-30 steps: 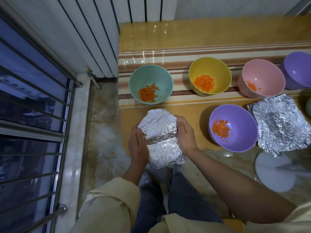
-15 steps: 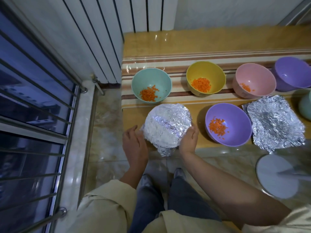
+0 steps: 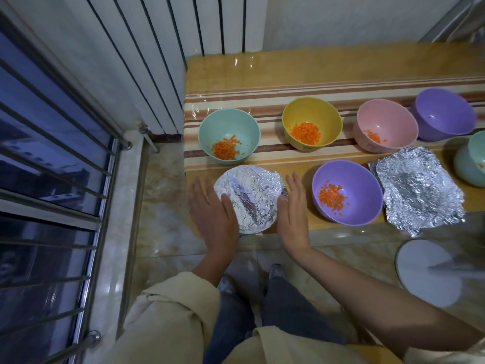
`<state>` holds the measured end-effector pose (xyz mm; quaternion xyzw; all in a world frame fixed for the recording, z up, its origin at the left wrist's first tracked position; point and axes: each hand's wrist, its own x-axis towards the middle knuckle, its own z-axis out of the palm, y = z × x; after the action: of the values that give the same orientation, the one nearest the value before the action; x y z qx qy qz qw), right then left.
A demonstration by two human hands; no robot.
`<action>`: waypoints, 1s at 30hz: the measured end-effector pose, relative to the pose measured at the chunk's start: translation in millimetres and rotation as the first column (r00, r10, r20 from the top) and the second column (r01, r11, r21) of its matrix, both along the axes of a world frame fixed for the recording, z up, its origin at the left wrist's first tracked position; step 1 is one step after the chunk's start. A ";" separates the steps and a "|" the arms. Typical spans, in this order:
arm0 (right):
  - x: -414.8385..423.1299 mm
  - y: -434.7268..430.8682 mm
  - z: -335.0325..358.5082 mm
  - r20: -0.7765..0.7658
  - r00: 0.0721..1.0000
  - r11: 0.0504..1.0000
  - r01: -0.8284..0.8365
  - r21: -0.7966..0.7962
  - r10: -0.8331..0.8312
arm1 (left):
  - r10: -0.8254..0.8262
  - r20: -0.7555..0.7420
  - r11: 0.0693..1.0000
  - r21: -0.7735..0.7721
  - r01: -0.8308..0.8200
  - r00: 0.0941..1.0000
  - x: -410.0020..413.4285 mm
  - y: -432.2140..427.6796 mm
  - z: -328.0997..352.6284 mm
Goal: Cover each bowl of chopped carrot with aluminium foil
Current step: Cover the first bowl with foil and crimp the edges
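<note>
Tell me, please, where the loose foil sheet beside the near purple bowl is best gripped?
Pinch the foil sheet by its near edge, coming from the front with the right hand. It lies nearly flat, so its middle offers no purchase, but that crumpled edge seems to overhang the table, leaving room for a thumb beneath.

The light was dim and cool. Glare streaked the glossy tablecloth (image 3: 236, 64) and floor tiles (image 3: 170, 248), and the loose foil sheet (image 3: 420, 190) glinted. Wide-angle distortion bowed the window bars (image 3: 52, 143); the white disc (image 3: 427, 279) looked smeared.
</note>
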<state>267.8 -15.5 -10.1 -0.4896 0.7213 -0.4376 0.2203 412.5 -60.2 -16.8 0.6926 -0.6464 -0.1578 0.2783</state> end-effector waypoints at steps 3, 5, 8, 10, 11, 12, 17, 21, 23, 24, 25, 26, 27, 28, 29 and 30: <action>-5.9 -27.8 5.3 -0.334 0.924 0.980 -0.198 0.005 0.189 | -0.164 0.139 0.986 -0.013 0.167 0.977 -20.9 -3.7 -2.0; -5.4 -44.9 5.8 -0.436 0.853 0.956 -0.280 0.083 0.288 | -0.231 0.233 0.971 0.000 0.237 0.945 -31.5 -7.1 -6.4; -5.5 -59.7 -6.0 -0.529 0.707 0.883 -0.386 0.268 0.470 | -0.276 0.351 0.958 0.027 0.285 0.895 -34.5 -13.5 -18.4; -5.3 -61.8 -16.1 -0.588 0.602 0.841 -0.412 0.351 0.540 | -0.279 0.431 0.957 0.056 0.283 0.858 -29.6 -16.7 -28.1; -5.1 -61.6 -19.5 -0.610 0.567 0.832 -0.407 0.376 0.553 | -0.277 0.462 0.959 0.072 0.275 0.843 -27.2 -17.2 -32.2; -4.9 -61.2 -21.6 -0.622 0.551 0.830 -0.398 0.391 0.557 | -0.271 0.474 0.961 0.085 0.263 0.838 -25.8 -17.2 -34.8; -6.7 -65.3 -22.7 -0.556 0.655 0.859 -0.371 0.353 0.511 | -0.194 0.263 0.981 0.076 0.180 0.945 -18.9 -19.2 -37.3; -11.2 -66.4 -27.0 -0.436 0.782 0.893 -0.351 0.284 0.446 | -0.114 -0.049 0.992 0.053 0.117 0.992 -12.4 -19.2 -35.9; -13.9 -66.3 -27.9 -0.338 0.864 0.923 -0.309 0.227 0.372 | -0.031 -0.190 0.993 0.103 0.051 0.981 -12.3 -16.9 -32.8; -14.8 -66.3 -27.8 -0.293 0.893 0.935 -0.290 0.203 0.341 | -0.002 -0.234 0.995 0.098 0.026 0.972 -11.9 -16.0 -32.6; -15.0 -66.5 -27.6 -0.253 0.915 0.945 -0.275 0.180 0.314 | 0.018 -0.271 0.996 0.085 0.005 0.963 -11.3 -15.6 -32.7; -15.0 -66.3 -27.8 -0.209 0.933 0.952 -0.261 0.162 0.291 | 0.037 -0.306 0.997 0.074 -0.015 0.951 -11.0 -15.7 -33.1; -14.8 -65.7 -27.2 -0.159 0.950 0.958 -0.247 0.147 0.269 | 0.057 -0.340 0.997 0.072 -0.035 0.939 -10.8 -16.3 -34.5; -14.9 -65.4 -27.1 -0.108 0.963 0.963 -0.232 0.137 0.247 | 0.081 -0.380 0.995 0.080 -0.055 0.922 -11.2 -16.9 -35.2; -15.4 -65.3 -26.8 -0.059 0.973 0.967 -0.216 0.131 0.225 | 0.109 -0.423 0.993 0.093 -0.077 0.900 -11.5 -17.5 -36.1; -15.9 -65.8 -26.9 -0.010 0.979 0.971 -0.199 0.131 0.202 | 0.145 -0.472 0.988 0.114 -0.102 0.870 -11.7 -17.5 -36.2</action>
<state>251.9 -81.3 -37.0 -0.5495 0.6977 -0.3598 0.2860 400.7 -77.7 -53.0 0.6832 -0.5046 -0.3336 0.4091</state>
